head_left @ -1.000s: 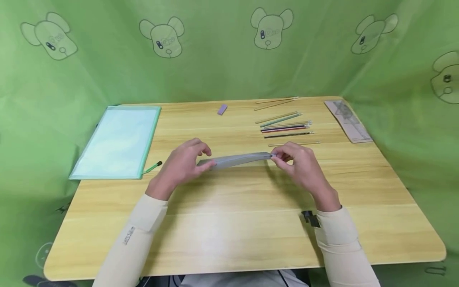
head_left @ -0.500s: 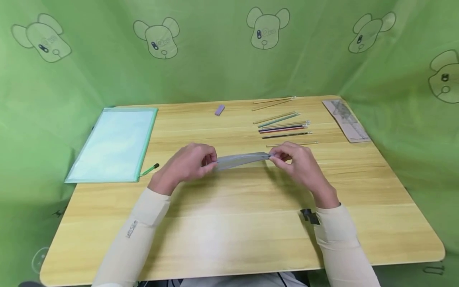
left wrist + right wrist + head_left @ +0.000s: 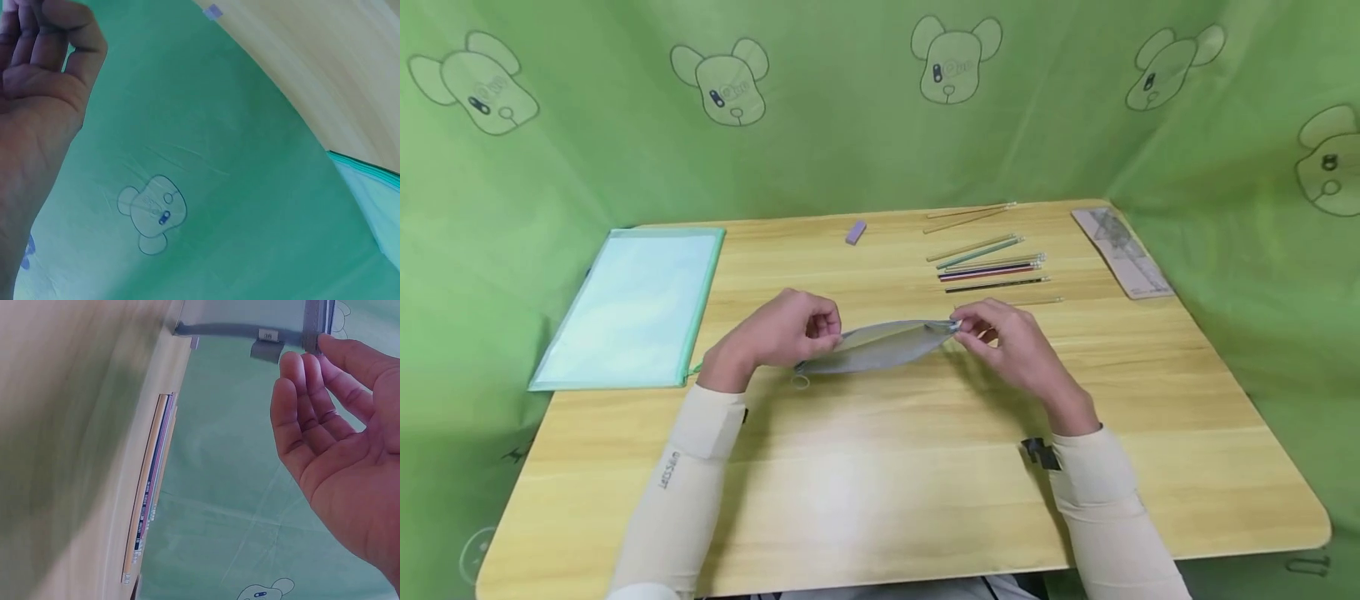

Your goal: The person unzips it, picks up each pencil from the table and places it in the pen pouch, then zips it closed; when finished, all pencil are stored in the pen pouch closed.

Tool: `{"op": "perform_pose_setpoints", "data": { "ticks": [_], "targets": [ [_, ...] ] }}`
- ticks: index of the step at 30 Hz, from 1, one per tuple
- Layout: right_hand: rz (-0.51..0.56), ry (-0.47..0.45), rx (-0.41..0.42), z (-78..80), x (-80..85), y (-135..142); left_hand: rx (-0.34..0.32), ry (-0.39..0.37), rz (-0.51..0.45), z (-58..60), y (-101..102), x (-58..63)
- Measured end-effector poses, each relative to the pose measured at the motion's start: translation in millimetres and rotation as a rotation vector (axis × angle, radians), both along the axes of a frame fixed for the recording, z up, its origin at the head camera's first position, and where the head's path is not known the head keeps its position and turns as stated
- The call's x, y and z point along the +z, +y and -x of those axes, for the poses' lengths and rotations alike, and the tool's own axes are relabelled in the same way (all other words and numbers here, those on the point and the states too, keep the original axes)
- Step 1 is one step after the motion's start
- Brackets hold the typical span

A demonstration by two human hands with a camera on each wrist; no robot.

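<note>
A grey zip pouch [image 3: 880, 354] is held over the middle of the table, its mouth parted along the top. My left hand [image 3: 786, 329] pinches the far rim near the left end, where a pale ring [image 3: 801, 382] hangs. At the opposite end, thumb and fingers of my right hand [image 3: 1018, 342] pinch the corner of the zip edge. The right wrist view shows the pouch's zip band [image 3: 314, 325] under that thumb, with a small white tag [image 3: 269, 335] on the side seam. In the left wrist view the left fingertips are cut off at the frame's top.
Several pencils [image 3: 988, 271] lie beyond the right hand. A purple eraser [image 3: 856, 232] sits at the back. On the left lies a pale blue document bag [image 3: 632, 308] with a green edge; a pinkish sheet with clear rulers [image 3: 1123, 254] lies at the right edge. Green curtain [image 3: 850, 150] surrounds the table.
The left hand first closed on the left end of the pouch, then shifted left and up along the rim. The pouch's mouth has spread wider, and the ring has come into view.
</note>
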State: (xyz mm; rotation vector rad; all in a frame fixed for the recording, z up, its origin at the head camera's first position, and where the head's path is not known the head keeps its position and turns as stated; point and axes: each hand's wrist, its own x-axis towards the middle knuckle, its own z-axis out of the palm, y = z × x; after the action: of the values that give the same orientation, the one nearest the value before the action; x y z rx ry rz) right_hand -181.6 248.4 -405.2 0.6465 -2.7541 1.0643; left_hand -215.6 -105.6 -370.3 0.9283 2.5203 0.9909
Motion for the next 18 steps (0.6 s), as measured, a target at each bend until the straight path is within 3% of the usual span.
{"op": "perform_pose_setpoints", "data": {
  "ticks": [9, 18],
  "targets": [
    [-0.056, -0.018, -0.017, 8.9, 15.4, 8.8, -0.017, -0.067, -0.028, 7.4, -11.9, 1.4],
    [-0.030, -0.014, -0.027, 43.1, 40.5, 41.0, -0.006, -0.138, -0.077, 7.8, -18.9, -0.3]
  ]
}}
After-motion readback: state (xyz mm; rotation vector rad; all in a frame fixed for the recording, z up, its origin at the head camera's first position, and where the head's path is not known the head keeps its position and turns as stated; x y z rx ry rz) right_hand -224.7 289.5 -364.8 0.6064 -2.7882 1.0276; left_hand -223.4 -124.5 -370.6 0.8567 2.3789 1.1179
